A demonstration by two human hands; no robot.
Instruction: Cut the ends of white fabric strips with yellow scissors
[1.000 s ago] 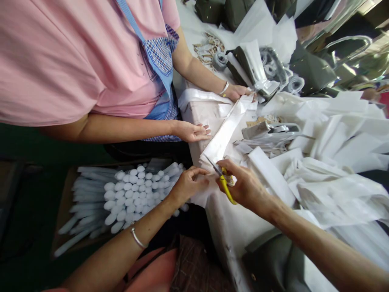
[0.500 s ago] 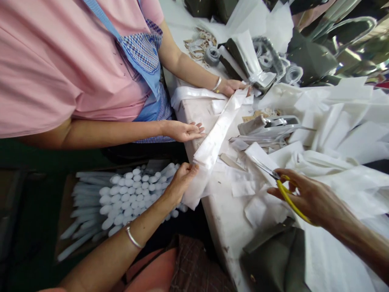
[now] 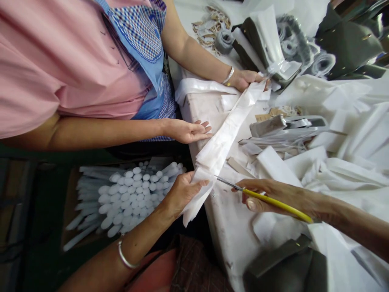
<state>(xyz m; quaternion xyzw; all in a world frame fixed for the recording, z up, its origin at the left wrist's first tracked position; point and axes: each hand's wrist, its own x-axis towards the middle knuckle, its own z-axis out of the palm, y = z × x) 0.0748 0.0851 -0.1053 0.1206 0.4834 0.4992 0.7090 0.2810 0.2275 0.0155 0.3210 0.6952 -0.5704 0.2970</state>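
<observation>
My left hand [image 3: 182, 190] pinches the near end of a long white plastic strip [image 3: 223, 138] at the table's edge. My right hand [image 3: 279, 198] grips yellow-handled scissors [image 3: 261, 196], whose blade tips touch the strip close to my left fingers. A co-worker in a pink shirt stands across the strip: one of their hands [image 3: 247, 78] holds its far end, the other hand [image 3: 190, 130] lies open beside its middle.
A box of white capped tubes [image 3: 130, 196] sits below the table [image 3: 225, 227] on the left. White sheets and bags [image 3: 334, 162] pile up at the right. Grey coiled straps [image 3: 304, 48] and dark green bags [image 3: 349, 44] lie at the back.
My right hand swung out to the right with the scissors, then came back so the blades meet the strip again. My left hand kept hold of the strip's end.
</observation>
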